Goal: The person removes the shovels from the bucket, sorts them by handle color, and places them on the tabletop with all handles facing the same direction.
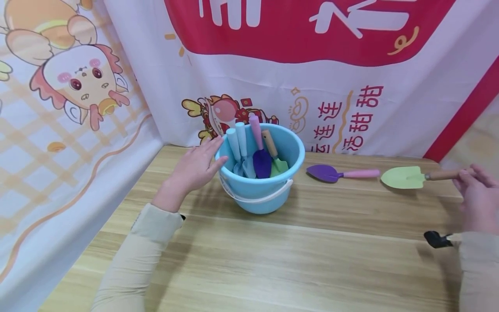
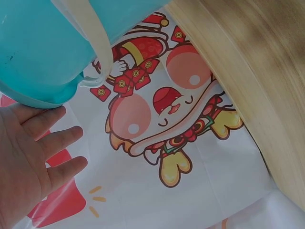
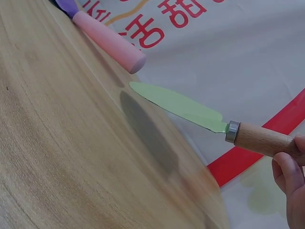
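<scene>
A light blue bucket (image 1: 259, 195) with a white handle stands on the wooden table. Inside it lean two blue-handled tools (image 1: 237, 143), a purple trowel (image 1: 262, 162) with a pink handle and a green trowel (image 1: 279, 164) with a wooden handle. My left hand (image 1: 196, 164) touches the bucket's left rim, its fingers extended in the left wrist view. At the far right my right hand (image 1: 479, 197) pinches the wooden handle of another green trowel (image 1: 405, 177). In the right wrist view that trowel's blade is raised above the table, over its shadow.
A second purple trowel (image 1: 325, 173) with a pink handle lies on the table (image 1: 273, 260) between the bucket and the held trowel. Behind the table hangs a white printed cloth (image 1: 241, 78) with red areas; another patterned cloth (image 1: 58, 173) borders the left side.
</scene>
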Available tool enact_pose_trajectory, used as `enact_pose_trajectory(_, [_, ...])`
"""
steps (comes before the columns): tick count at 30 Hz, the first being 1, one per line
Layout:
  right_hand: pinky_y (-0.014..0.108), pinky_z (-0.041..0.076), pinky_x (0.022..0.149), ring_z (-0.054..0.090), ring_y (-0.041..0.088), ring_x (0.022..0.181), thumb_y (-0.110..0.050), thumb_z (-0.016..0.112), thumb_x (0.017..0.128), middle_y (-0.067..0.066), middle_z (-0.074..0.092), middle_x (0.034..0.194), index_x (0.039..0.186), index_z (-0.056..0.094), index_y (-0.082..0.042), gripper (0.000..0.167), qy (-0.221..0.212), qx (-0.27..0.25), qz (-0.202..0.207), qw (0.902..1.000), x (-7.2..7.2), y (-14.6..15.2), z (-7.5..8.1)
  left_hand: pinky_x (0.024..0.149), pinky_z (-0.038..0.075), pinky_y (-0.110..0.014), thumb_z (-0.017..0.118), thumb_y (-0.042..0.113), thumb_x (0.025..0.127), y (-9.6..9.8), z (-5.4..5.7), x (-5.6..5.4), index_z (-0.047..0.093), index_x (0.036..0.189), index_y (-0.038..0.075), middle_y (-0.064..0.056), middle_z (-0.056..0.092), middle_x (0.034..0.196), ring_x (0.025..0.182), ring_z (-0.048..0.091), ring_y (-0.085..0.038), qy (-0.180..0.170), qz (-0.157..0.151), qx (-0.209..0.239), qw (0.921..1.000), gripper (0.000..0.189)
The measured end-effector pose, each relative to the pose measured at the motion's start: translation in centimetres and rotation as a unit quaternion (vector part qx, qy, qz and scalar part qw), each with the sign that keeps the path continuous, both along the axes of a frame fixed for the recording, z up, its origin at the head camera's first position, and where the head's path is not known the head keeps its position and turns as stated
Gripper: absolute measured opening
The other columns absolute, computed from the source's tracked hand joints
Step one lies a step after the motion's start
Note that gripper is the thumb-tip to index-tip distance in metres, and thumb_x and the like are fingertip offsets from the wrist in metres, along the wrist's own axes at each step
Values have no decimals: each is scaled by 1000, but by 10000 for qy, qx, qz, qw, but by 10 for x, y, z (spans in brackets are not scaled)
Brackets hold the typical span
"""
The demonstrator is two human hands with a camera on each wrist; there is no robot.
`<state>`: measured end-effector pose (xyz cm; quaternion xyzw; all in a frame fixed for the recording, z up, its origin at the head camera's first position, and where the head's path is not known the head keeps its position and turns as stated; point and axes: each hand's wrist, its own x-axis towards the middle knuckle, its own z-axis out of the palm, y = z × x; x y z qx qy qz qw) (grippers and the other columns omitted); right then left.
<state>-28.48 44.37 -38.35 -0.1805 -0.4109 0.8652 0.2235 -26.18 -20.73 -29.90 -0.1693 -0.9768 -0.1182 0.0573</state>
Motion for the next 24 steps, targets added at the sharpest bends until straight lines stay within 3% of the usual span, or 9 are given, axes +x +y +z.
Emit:
enact_pose_trajectory(9, [19, 58, 70, 75, 10, 75, 9, 66, 95, -3, 71, 88, 103, 69, -14, 25, -140, -275, 228, 9993, -5, 3, -3, 122, 14, -61, 36, 52, 109, 0, -1, 0, 22, 164, 11, -7, 20, 170, 156, 11, -35, 28, -20, 40, 10000, 71])
enact_pose_trajectory(15, [17, 53, 47, 74, 8, 70, 2, 72, 94, -10, 73, 86, 102, 70, -20, 23, -475, 90, 241, 9985, -6, 3, -7, 122, 14, -61, 38, 51, 109, -1, -2, -1, 24, 164, 11, -8, 21, 169, 156, 12, -36, 43, 0, 79, 10000, 70])
enact_pose_trajectory(20, [19, 57, 62, 75, 10, 69, 3, 71, 94, -8, 73, 84, 101, 69, -18, 23, -426, -100, 199, 9988, -6, 3, -11, 122, 14, -60, 34, 56, 108, -1, -2, -1, 23, 164, 11, -8, 21, 169, 156, 12, -35, 77, -7, 35, 10000, 72])
enact_pose_trajectory(24, [19, 57, 65, 75, 11, 70, 5, 70, 94, -7, 74, 84, 101, 69, -16, 22, -360, -148, 220, 9990, -7, 5, -14, 122, 13, -60, 34, 55, 108, -1, -2, 0, 22, 164, 11, -7, 20, 169, 156, 11, -35, 70, -8, 42, 10000, 72])
